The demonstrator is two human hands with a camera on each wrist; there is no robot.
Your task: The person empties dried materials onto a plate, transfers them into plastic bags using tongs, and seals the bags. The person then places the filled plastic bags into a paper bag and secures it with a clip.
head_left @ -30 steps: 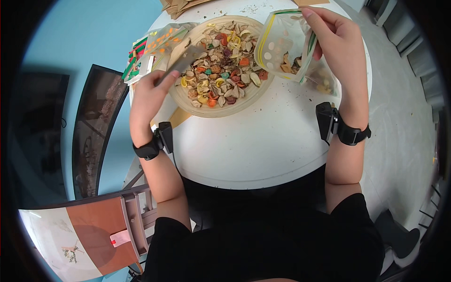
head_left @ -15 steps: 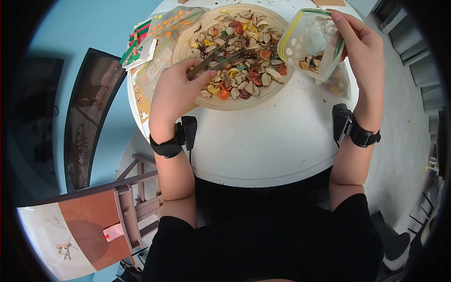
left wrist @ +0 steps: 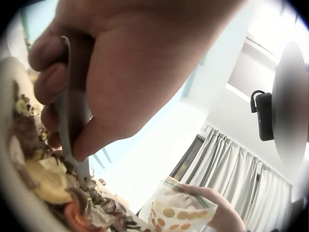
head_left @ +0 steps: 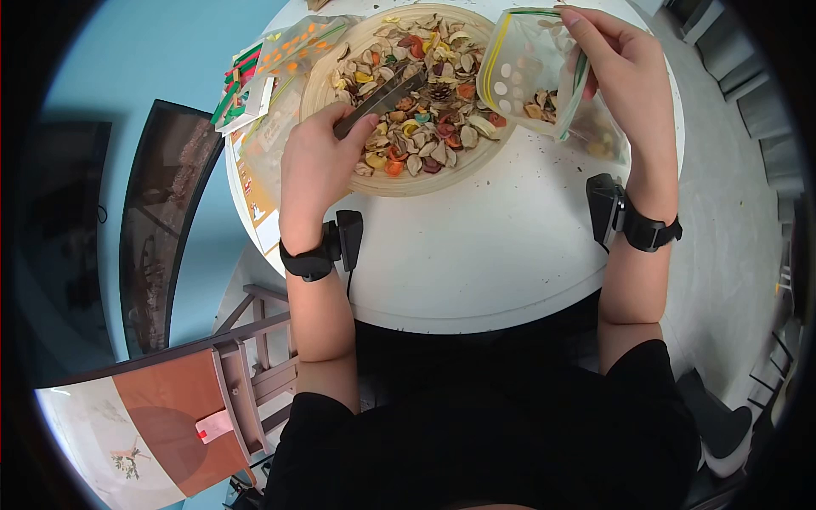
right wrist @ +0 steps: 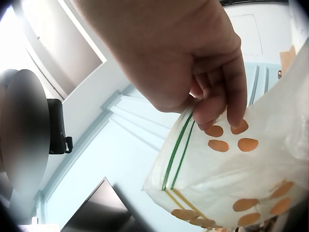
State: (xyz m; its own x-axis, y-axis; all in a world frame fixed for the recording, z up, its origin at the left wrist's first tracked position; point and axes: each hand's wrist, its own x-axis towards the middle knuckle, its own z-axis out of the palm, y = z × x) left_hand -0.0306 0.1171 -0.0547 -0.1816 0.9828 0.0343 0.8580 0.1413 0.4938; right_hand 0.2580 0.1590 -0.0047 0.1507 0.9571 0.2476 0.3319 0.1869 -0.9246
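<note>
Metal tongs (head_left: 387,100) are pinched in my left hand (head_left: 319,166), thumb on one arm and fingers on the other. Their tips reach into dried potpourri (head_left: 429,153) on a round, pale wooden tray (head_left: 408,188); I cannot tell whether a piece is between them. In the left wrist view the tongs (left wrist: 72,111) point down into the pieces. My right hand (head_left: 625,76) pinches the zip edge of a clear dotted zip bag (head_left: 510,81), its mouth open beside the tray. Some dried pieces (head_left: 540,106) lie at the bag's bottom.
Another filled bag (head_left: 599,144) lies behind the held one. Left of the tray are an orange-dotted zip bag (head_left: 297,47) and a white box (head_left: 248,106) with green and red sticks. Crumbs dot the white table (head_left: 459,255).
My left hand has brought the tongs from the tray's left edge in over the potpourri. Their arms, spread half a second ago, now look closer together. The right hand still holds the bag.
</note>
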